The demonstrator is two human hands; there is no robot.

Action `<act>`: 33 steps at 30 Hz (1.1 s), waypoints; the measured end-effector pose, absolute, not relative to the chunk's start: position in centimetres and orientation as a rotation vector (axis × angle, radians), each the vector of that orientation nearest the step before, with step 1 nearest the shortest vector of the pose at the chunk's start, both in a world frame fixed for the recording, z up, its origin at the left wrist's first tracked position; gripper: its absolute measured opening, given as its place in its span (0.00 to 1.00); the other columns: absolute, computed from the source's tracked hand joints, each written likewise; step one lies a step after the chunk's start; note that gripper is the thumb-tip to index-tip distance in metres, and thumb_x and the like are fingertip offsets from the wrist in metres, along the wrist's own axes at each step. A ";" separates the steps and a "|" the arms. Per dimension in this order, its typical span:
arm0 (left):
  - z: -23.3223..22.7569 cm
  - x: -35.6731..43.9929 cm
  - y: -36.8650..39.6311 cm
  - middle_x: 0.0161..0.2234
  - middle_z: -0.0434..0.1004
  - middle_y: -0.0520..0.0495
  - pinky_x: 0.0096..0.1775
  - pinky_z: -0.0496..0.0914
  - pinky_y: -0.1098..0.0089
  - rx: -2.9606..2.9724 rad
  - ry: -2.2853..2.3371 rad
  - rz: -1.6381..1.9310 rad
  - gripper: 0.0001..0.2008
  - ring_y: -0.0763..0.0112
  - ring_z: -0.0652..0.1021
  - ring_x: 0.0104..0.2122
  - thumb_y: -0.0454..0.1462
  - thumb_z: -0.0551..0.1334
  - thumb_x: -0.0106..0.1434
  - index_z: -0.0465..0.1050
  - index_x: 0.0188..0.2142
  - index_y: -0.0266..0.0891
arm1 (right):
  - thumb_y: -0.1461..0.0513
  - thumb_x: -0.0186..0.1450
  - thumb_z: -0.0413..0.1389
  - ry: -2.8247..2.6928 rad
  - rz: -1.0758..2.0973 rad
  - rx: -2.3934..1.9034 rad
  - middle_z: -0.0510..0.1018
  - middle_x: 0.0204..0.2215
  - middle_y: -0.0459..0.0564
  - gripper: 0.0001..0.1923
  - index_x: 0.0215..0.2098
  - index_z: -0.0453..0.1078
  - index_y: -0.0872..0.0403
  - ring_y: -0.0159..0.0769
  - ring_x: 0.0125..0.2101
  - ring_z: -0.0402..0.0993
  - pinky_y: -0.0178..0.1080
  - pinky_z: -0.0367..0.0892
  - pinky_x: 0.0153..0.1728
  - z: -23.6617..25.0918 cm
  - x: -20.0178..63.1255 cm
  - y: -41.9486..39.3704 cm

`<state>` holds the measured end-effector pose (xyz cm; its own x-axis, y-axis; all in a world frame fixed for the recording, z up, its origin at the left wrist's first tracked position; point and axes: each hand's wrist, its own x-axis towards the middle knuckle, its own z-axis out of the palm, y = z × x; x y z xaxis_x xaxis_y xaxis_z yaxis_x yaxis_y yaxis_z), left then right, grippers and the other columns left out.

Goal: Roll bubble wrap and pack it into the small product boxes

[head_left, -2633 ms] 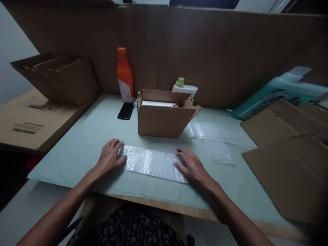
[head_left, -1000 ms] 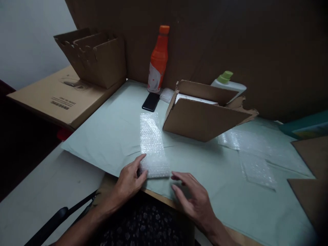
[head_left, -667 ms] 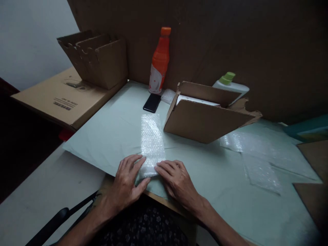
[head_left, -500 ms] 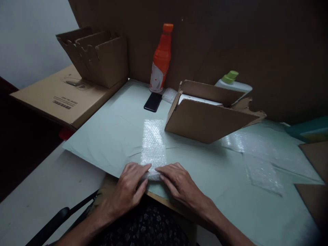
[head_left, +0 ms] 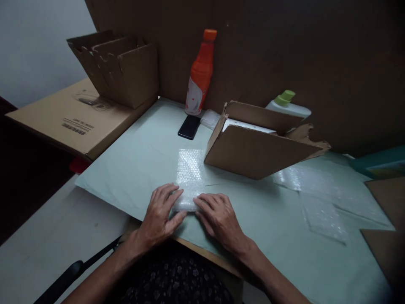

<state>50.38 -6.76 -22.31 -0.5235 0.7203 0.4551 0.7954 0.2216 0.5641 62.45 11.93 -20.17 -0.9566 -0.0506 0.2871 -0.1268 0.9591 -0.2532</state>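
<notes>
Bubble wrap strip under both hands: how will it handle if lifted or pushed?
The bubble wrap strip is probably floppy: its near end curls up under the left hand and right hand. Likely very light. Thin and clear, it may well slide on the green sheet.

The bubble wrap (head_left: 190, 173) is a narrow clear strip, dotted with small bubbles that catch the light. It lies flat on the pale green sheet, running lengthwise away from me toward the phone. Its far end rests just beside the open box's near left corner. Its near end is rolled up into a small bundle under my fingers, close to the sheet's near edge.
</notes>
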 end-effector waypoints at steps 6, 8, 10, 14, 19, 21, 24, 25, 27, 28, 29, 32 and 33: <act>-21.2 51.6 -7.9 0.47 0.79 0.43 0.52 0.71 0.55 -1.555 -2.405 -1.348 0.24 0.61 0.77 0.47 0.32 0.58 0.68 0.61 0.62 0.43 | 0.61 0.71 0.53 -2.862 0.937 0.069 0.82 0.44 0.52 0.13 0.54 0.71 0.51 0.41 0.43 0.77 0.46 0.69 0.46 -19.1 62.6 12.7; -21.5 50.9 -7.2 0.45 0.80 0.44 0.49 0.72 0.58 -1.517 -2.409 -1.368 0.23 0.62 0.78 0.45 0.33 0.58 0.69 0.60 0.62 0.42 | 0.60 0.72 0.53 -2.843 0.941 -0.006 0.82 0.45 0.51 0.14 0.54 0.70 0.50 0.41 0.43 0.77 0.46 0.70 0.46 -19.1 62.5 13.0; -22.0 49.7 -6.0 0.45 0.80 0.43 0.48 0.72 0.58 -1.471 -2.418 -1.325 0.21 0.61 0.79 0.44 0.35 0.57 0.69 0.63 0.61 0.41 | 0.59 0.72 0.52 -2.772 0.746 -0.055 0.81 0.48 0.55 0.14 0.54 0.70 0.53 0.44 0.47 0.76 0.48 0.69 0.47 -19.2 62.4 13.1; -23.0 47.0 -3.7 0.44 0.80 0.41 0.46 0.72 0.57 -1.369 -2.579 -1.109 0.17 0.58 0.78 0.43 0.36 0.57 0.69 0.68 0.56 0.38 | 0.60 0.70 0.55 -2.707 0.332 0.044 0.77 0.52 0.62 0.16 0.55 0.69 0.57 0.50 0.51 0.71 0.51 0.67 0.49 -19.8 62.1 12.8; -22.8 46.5 -3.8 0.50 0.76 0.39 0.52 0.69 0.53 -1.361 -2.496 -1.128 0.18 0.55 0.74 0.51 0.40 0.60 0.68 0.68 0.56 0.38 | 0.65 0.68 0.55 -2.851 0.247 0.096 0.77 0.53 0.61 0.18 0.56 0.69 0.56 0.51 0.52 0.70 0.53 0.65 0.49 -20.3 60.7 12.9; -22.3 47.4 -4.9 0.53 0.74 0.38 0.55 0.68 0.52 -1.448 -2.413 -1.198 0.22 0.55 0.72 0.53 0.40 0.61 0.67 0.65 0.58 0.38 | 0.67 0.68 0.54 -2.855 0.363 0.081 0.79 0.50 0.60 0.17 0.55 0.69 0.56 0.49 0.49 0.72 0.51 0.66 0.48 -20.1 60.6 13.2; -21.7 49.0 -6.8 0.49 0.77 0.41 0.52 0.69 0.56 -1.520 -2.451 -1.279 0.24 0.59 0.74 0.50 0.37 0.60 0.67 0.62 0.61 0.39 | 0.65 0.69 0.54 -2.895 0.648 0.070 0.81 0.47 0.56 0.20 0.59 0.67 0.55 0.45 0.46 0.75 0.49 0.67 0.48 -19.5 61.3 13.2; -21.6 49.4 -7.4 0.48 0.78 0.42 0.51 0.70 0.58 -1.511 -2.485 -1.293 0.24 0.60 0.75 0.48 0.36 0.59 0.67 0.62 0.62 0.39 | 0.64 0.69 0.54 -2.921 0.744 0.052 0.81 0.47 0.55 0.21 0.60 0.66 0.54 0.44 0.45 0.75 0.49 0.67 0.48 -19.2 61.6 13.1; -21.8 49.7 -7.9 0.47 0.78 0.43 0.49 0.71 0.58 -1.443 -2.537 -1.284 0.22 0.60 0.76 0.46 0.37 0.59 0.68 0.63 0.61 0.39 | 0.61 0.71 0.53 -2.958 0.843 -0.019 0.81 0.48 0.54 0.21 0.61 0.66 0.52 0.44 0.46 0.75 0.49 0.68 0.50 -19.0 61.8 12.9; -22.0 49.7 -8.0 0.47 0.79 0.42 0.48 0.71 0.58 -1.391 -2.555 -1.261 0.22 0.60 0.76 0.45 0.38 0.59 0.68 0.64 0.60 0.39 | 0.60 0.71 0.53 -2.969 0.830 -0.060 0.80 0.50 0.55 0.20 0.61 0.67 0.51 0.45 0.48 0.74 0.50 0.67 0.51 -19.0 61.6 12.9; -22.2 49.5 -7.9 0.46 0.79 0.42 0.48 0.71 0.57 -1.333 -2.570 -1.233 0.21 0.59 0.76 0.45 0.39 0.59 0.68 0.64 0.60 0.39 | 0.59 0.71 0.53 -2.975 0.780 -0.102 0.79 0.53 0.56 0.20 0.60 0.67 0.52 0.46 0.51 0.73 0.51 0.66 0.52 -19.0 61.1 12.9; -23.0 48.8 -7.1 0.44 0.78 0.42 0.46 0.71 0.56 -1.204 -2.622 -1.152 0.21 0.58 0.76 0.43 0.41 0.59 0.68 0.65 0.59 0.38 | 0.58 0.68 0.55 -3.028 0.591 -0.233 0.70 0.62 0.61 0.25 0.62 0.66 0.54 0.53 0.60 0.65 0.55 0.62 0.57 -19.3 58.7 13.6; -23.2 48.5 -6.9 0.43 0.78 0.42 0.46 0.71 0.55 -1.188 -2.634 -1.134 0.21 0.57 0.76 0.43 0.41 0.59 0.68 0.66 0.59 0.38 | 0.57 0.68 0.56 -3.065 0.567 -0.276 0.67 0.64 0.63 0.27 0.63 0.65 0.56 0.55 0.62 0.63 0.56 0.61 0.58 -19.4 57.8 14.0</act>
